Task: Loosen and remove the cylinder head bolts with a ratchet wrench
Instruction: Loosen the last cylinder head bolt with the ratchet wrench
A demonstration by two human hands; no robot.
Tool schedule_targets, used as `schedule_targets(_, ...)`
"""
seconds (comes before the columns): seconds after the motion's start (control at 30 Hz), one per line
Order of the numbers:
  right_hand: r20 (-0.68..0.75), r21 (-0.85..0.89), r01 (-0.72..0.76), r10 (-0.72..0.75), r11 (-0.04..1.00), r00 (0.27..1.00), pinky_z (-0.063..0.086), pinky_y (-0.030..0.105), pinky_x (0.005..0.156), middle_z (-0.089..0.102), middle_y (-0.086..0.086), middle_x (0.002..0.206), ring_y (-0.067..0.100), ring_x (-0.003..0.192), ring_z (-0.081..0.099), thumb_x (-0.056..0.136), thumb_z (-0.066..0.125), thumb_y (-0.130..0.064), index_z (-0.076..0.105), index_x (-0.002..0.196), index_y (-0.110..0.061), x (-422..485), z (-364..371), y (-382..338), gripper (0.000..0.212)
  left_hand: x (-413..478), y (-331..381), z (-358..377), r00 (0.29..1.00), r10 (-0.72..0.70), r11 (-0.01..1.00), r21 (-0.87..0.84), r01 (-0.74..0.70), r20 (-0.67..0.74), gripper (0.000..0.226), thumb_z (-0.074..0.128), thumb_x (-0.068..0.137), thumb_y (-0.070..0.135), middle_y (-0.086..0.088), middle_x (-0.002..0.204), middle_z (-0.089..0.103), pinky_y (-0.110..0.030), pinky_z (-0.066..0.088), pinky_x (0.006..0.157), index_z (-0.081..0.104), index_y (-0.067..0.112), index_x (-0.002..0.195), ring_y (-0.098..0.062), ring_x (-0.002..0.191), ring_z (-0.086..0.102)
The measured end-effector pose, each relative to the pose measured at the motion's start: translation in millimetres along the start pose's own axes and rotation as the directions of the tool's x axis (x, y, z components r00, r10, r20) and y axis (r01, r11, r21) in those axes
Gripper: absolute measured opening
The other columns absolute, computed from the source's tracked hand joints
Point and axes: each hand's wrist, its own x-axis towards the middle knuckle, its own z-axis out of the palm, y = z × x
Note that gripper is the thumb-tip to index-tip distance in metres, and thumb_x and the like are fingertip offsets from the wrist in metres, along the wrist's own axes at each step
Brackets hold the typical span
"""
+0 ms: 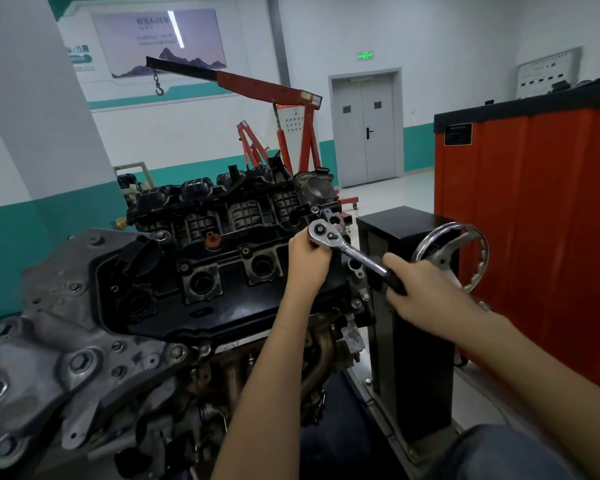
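Observation:
An engine sits on a stand with its black cylinder head cover [222, 292] facing me. A chrome ratchet wrench [352, 252] has its round head at the cover's right end, over a bolt hidden beneath it. My left hand [307, 261] cups the wrench just below the ratchet head, fingers curled around it. My right hand [420, 292] grips the black handle end, off the engine's right side. One small bolt [245, 251] shows on the cover near an orange cap [212, 239].
A chrome handwheel [452, 252] on the black stand column [409, 341] sits just behind my right hand. An orange cabinet [541, 230] stands at right. A red engine crane [284, 126] is behind the engine, and a grey transmission housing [49, 341] is at left.

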Motion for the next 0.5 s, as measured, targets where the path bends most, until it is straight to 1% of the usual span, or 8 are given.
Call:
schedule_targets(0.03, 0.000, 0.190, -0.065, 0.066, 0.980, 0.998, 0.032, 0.019, 0.042, 0.049, -0.004, 0.062, 0.007, 0.049, 0.049, 0.085, 0.059, -0.014, 0.035, 0.079, -0.029, -14, 15, -13, 0.029, -3, 1, 3, 1.000, 0.020, 1.000, -0.009, -0.020, -0.007, 0.037, 0.060, 0.092, 0.008, 0.019, 0.052, 0.051, -0.015, 0.037, 0.060, 0.060, 0.026, 0.060, 0.005, 0.056, 0.044)
schedule_targets(0.1, 0.014, 0.490, -0.164, 0.180, 0.856, 0.984, 0.038, 0.023, 0.044, 0.051, 0.003, 0.064, 0.010, 0.047, 0.048, 0.083, 0.058, -0.009, 0.043, 0.085, -0.026, -31, 44, -42, 0.023, -6, 1, 7, 0.998, 0.057, 0.998, -0.011, -0.057, -0.012, 0.047, 0.061, 0.094, 0.010, 0.019, 0.046, 0.044, -0.011, 0.031, 0.054, 0.054, 0.031, 0.052, 0.004, 0.050, 0.037)
schedule_targets(0.17, 0.021, 0.636, -0.210, 0.255, 0.743, 0.967, 0.038, 0.024, 0.044, 0.050, 0.006, 0.066, 0.011, 0.048, 0.047, 0.083, 0.055, -0.007, 0.047, 0.095, -0.020, -34, 67, -69, 0.020, -5, 2, 9, 0.998, 0.064, 0.998, 0.014, -0.064, -0.011, 0.056, 0.060, 0.093, 0.009, 0.019, 0.044, 0.043, -0.008, 0.029, 0.051, 0.049, 0.035, 0.045, 0.004, 0.047, 0.037)
schedule_targets(0.23, 0.005, 0.672, -0.187, 0.247, 0.717, 0.969, 0.036, 0.019, 0.041, 0.048, 0.002, 0.062, 0.005, 0.043, 0.045, 0.083, 0.054, -0.005, 0.045, 0.091, -0.019, -31, 74, -80, 0.019, -3, 4, 7, 0.999, 0.048, 0.997, 0.057, -0.048, -0.007, 0.058, 0.061, 0.093, 0.010, 0.020, 0.043, 0.041, -0.009, 0.028, 0.050, 0.043, 0.034, 0.043, 0.004, 0.046, 0.035)
schedule_targets(0.3, 0.011, 0.638, -0.164, 0.204, 0.752, 0.979, 0.038, 0.023, 0.041, 0.049, 0.003, 0.060, 0.006, 0.043, 0.046, 0.081, 0.054, -0.001, 0.045, 0.088, -0.017, -28, 65, -68, 0.019, -1, 5, 3, 0.999, 0.021, 0.997, 0.077, -0.023, 0.026, 0.057, 0.061, 0.093, 0.013, 0.018, 0.043, 0.040, -0.010, 0.028, 0.049, 0.045, 0.035, 0.043, 0.003, 0.046, 0.034)
schedule_targets(0.37, 0.040, 0.532, -0.124, 0.122, 0.838, 0.992, 0.044, 0.028, 0.047, 0.052, 0.005, 0.062, 0.019, 0.052, 0.053, 0.080, 0.055, 0.000, 0.047, 0.086, -0.016, -25, 45, -42, 0.019, -1, 5, 1, 0.997, 0.017, 0.998, 0.065, -0.022, 0.075, 0.055, 0.060, 0.094, 0.013, 0.018, 0.044, 0.043, -0.010, 0.031, 0.052, 0.051, 0.036, 0.045, 0.004, 0.047, 0.037)
schedule_targets(0.43, 0.097, 0.353, -0.071, 0.039, 0.933, 0.994, 0.042, 0.022, 0.049, 0.053, 0.001, 0.066, 0.018, 0.055, 0.054, 0.083, 0.057, -0.004, 0.051, 0.091, -0.024, -15, 20, -12, 0.022, 2, 7, -2, 0.991, 0.005, 0.996, 0.082, -0.016, 0.131, 0.055, 0.059, 0.093, 0.008, 0.018, 0.047, 0.048, -0.014, 0.036, 0.059, 0.056, 0.038, 0.047, 0.005, 0.051, 0.041)
schedule_targets(0.5, 0.140, 0.073, 0.020, -0.030, 0.997, 0.990, 0.039, 0.017, 0.050, 0.051, -0.004, 0.069, 0.011, 0.057, 0.052, 0.087, 0.057, -0.011, 0.051, 0.104, -0.023, 8, -8, 14, 0.022, 7, 9, -5, 0.985, 0.006, 0.989, 0.143, -0.031, 0.172, 0.055, 0.055, 0.090, 0.001, 0.018, 0.050, 0.053, -0.023, 0.038, 0.064, 0.059, 0.037, 0.049, 0.004, 0.054, 0.044)
